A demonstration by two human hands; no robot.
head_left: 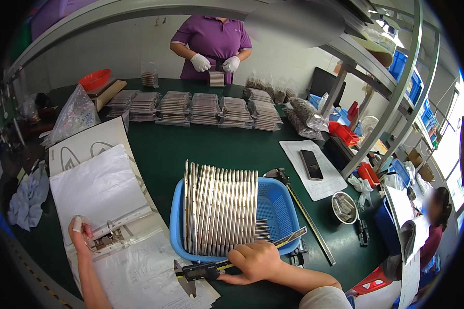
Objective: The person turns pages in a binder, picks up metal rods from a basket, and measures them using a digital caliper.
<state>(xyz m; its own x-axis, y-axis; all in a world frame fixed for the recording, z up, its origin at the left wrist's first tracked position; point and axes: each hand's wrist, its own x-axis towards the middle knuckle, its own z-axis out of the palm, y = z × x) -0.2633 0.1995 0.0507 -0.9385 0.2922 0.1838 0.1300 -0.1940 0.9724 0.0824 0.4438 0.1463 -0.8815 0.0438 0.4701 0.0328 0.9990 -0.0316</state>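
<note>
My right hand (255, 261) is closed round a digital caliper (200, 271), its jaws pointing left over loose papers and its beam running up to the right. Just beyond it, a blue plastic basket (288, 206) holds a row of long thin metal rods (221, 208) lying side by side, with more rod ends low at its right. On the left lies an open ring binder (95, 175) with plastic-sleeved sheets. My left hand (81, 234), one finger wrapped in white, is curled beside the binder's metal rings (108, 238); what its fingers hold, if anything, is hidden.
A long caliper (309, 221) lies right of the basket, near a phone (311, 165) on paper and a round tub of small parts (344, 207). Bagged rod stacks (206, 108) line the far side, where a gloved person (211, 46) stands. A metal shelf frame overhangs the table.
</note>
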